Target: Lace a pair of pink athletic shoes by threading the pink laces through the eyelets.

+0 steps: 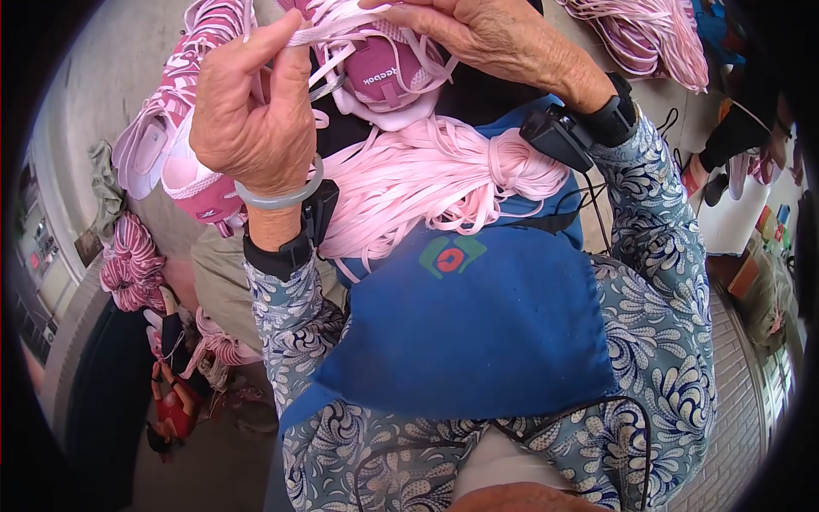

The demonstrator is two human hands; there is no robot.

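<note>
Left hand [252,111] pinching a pink lace [320,32] between thumb and forefinger, right hand [486,34] fingers curled around the pink shoe [384,72] (upper middle, above the lap), lace bundle [435,179] lying on blue apron [469,324].

A pink and white shoe [388,72] is sitting toe-up near the top of the view, tongue facing out. A flat pale-pink lace [328,30] is stretching across its top, while a bundle of matching laces [435,175] is lying on the blue apron just beneath.
</note>
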